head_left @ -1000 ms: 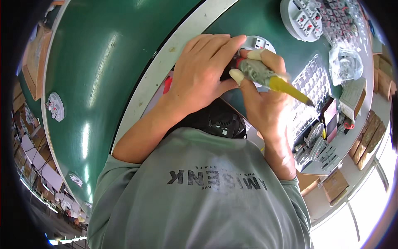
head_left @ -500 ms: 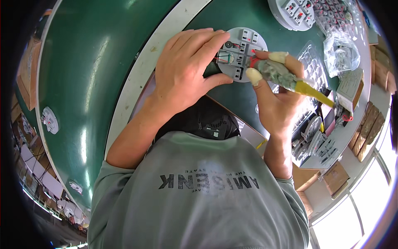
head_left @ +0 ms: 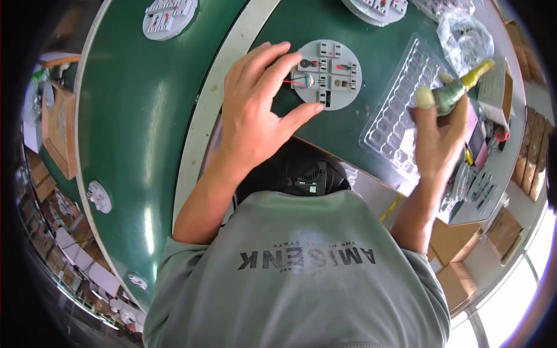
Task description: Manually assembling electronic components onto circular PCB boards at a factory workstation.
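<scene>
A round grey plastic base (head_left: 352, 78) lies on the green table, bearing small grey holders, red and black parts and a clear piece with thin wires. My left hand (head_left: 255, 104) curves around its left side with fingers apart, thumb and forefinger at the rim; firm contact cannot be made out. Off to the right, my right hand (head_left: 438, 130) is closed on a green-wrapped tool (head_left: 449, 95) with a yellow end, its kind unclear. Pale finger covers show on this hand. Beneath and beside it lies a clear plastic tray (head_left: 394, 104) with rows of small pockets.
Another grey base (head_left: 377, 8) stands at the far edge, beside clear plastic bags (head_left: 464, 37). An open carton (head_left: 496, 87) and stacked grey parts (head_left: 464, 185) sit at right. More bases (head_left: 170, 17) rest on the green surface (head_left: 133, 133) beyond the pale rail (head_left: 203, 110).
My right hand has moved right, away from the base, with the tool turned upward. The base now shows uncovered. My left hand stays beside it, and the view has shifted.
</scene>
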`<state>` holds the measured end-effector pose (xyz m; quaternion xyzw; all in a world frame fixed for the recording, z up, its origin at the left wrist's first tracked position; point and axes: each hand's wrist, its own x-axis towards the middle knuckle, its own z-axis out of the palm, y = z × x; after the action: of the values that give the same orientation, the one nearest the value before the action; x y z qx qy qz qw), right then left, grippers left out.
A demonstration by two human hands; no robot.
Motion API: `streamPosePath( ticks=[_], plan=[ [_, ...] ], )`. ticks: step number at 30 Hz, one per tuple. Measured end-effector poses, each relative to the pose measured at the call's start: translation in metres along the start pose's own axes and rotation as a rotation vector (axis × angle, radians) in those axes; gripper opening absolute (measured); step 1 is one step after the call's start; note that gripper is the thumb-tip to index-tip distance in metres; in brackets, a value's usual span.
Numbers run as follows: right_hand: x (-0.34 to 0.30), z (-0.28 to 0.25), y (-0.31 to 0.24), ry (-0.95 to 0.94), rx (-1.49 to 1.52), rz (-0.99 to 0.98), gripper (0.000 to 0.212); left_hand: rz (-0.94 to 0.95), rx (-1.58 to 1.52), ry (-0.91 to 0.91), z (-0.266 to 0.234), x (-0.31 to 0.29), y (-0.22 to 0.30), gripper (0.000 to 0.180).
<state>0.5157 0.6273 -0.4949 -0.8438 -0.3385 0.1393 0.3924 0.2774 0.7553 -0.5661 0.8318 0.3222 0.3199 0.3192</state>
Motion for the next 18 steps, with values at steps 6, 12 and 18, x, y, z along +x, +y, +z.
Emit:
streamPosePath(
  ticks=[6, 12, 18],
  plan=[
    [0.007, -0.035, 0.040, -0.136, -0.620, 0.154, 0.055, 0.099, 0.177, 0.068, 0.037, 0.021, 0.010, 0.034],
    [-0.004, -0.001, 0.027, -0.031, -0.429, -0.318, 0.076, 0.046, 0.173, 0.124, 0.046, 0.026, 0.007, 0.021],
    [0.003, 0.083, 0.013, -0.336, -0.200, -0.543, 0.104, 0.117, 0.235, 0.017, 0.044, 0.039, 0.014, 0.014]
  ],
)
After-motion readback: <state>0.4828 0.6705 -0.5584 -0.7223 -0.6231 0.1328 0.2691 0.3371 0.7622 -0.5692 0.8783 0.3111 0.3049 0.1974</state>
